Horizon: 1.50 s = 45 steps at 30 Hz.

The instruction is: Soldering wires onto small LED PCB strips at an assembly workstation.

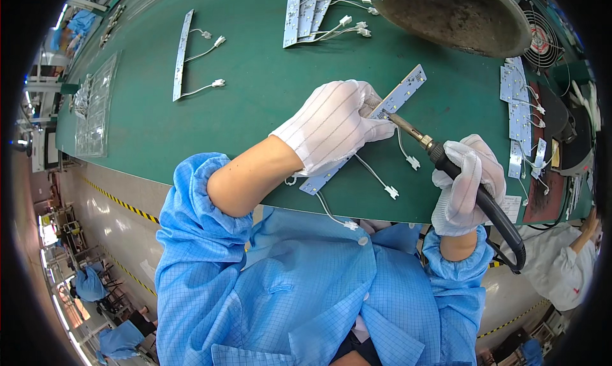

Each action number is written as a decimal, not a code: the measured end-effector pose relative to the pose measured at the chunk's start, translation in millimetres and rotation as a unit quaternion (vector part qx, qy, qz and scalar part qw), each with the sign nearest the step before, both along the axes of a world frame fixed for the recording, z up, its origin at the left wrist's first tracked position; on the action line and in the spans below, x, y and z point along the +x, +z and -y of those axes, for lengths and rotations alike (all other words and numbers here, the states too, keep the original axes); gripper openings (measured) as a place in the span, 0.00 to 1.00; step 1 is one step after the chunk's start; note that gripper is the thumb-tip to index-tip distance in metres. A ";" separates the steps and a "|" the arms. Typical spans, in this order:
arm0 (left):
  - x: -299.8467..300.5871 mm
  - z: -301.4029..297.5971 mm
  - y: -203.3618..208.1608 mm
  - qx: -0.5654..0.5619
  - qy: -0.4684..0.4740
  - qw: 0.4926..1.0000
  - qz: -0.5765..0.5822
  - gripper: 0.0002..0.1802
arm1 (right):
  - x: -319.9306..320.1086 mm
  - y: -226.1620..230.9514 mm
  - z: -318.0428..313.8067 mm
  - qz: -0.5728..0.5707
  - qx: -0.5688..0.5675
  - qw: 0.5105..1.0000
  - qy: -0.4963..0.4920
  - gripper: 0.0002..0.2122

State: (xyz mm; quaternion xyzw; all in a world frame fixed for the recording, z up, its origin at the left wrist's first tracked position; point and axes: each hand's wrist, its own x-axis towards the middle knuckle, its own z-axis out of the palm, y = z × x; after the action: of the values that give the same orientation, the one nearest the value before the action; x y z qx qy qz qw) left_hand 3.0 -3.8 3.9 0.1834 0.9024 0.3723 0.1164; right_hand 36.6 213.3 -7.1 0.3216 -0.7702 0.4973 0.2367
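Note:
My left hand [338, 120], in a white striped glove, is closed around the middle of a narrow white LED circuit board [408, 88]. The board lies slantwise over the green mat, and white wires with small plugs [391, 192] hang from its side. In my gloved right hand [470, 181] is a soldering iron [440, 155] with a black handle. Its metal tip meets the board close to my left fingertips, at a wire's end. Whether the tip touches the board or hovers just over it, I cannot tell.
More wired LED boards lie on the green mat [255, 104]: one at left [182, 57], a stack at the top [299, 15], several at right [517, 104]. A round dark hood [452, 15] overhangs the top right beside a fan [540, 39]. A clear plastic tray [95, 111] rests far left.

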 end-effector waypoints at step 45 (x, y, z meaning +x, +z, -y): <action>-4.7 -5.9 6.0 -0.156 0.129 0.968 -0.148 0.30 | -1.0 1.6 -8.6 -0.239 0.194 0.928 -0.212 0.15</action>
State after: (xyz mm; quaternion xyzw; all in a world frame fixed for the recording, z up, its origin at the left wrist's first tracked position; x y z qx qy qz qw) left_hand -1.7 2.0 9.9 0.0979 0.9726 0.2071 -0.0408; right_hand 35.6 221.9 -5.4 0.2997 -0.8224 0.1851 0.4468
